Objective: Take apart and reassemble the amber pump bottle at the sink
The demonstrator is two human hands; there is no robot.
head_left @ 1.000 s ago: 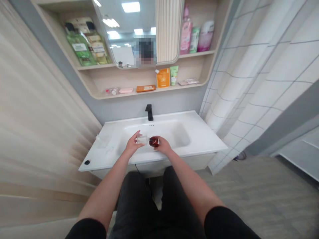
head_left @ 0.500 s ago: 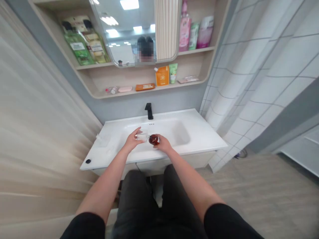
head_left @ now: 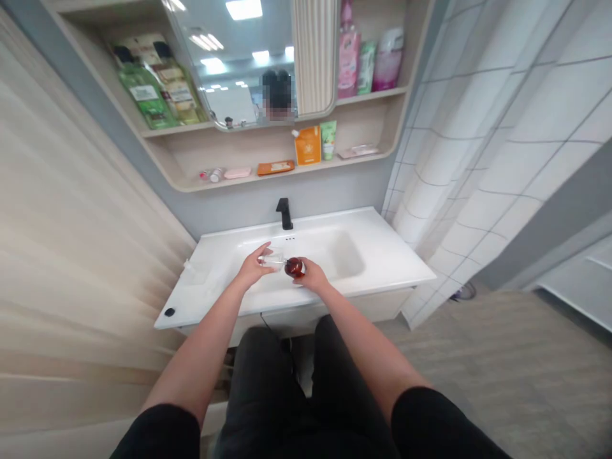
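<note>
Grey wall (head_left: pixel 215 220) behind white basin bench (head_left: pixel 382 261), black faucet (head_left: pixel 284 213) at back edge. Pale wood shelf unit (head_left: pixel 239 150) around mirror (head_left: pixel 248 95), ceiling panel lights (head_left: pixel 243 9) reflected. Beige ribbed panel (head_left: pixel 71 191) on left, white grid-tiled wall (head_left: pixel 502 159) on right, grey floor (head_left: pixel 502 363) below.

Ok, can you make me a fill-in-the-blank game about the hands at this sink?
The clear cup is in the ____ hand. The reddish-brown bottle is in the ____ hand. The faucet is the colour ____.

Missing words: left, right, black.
</note>
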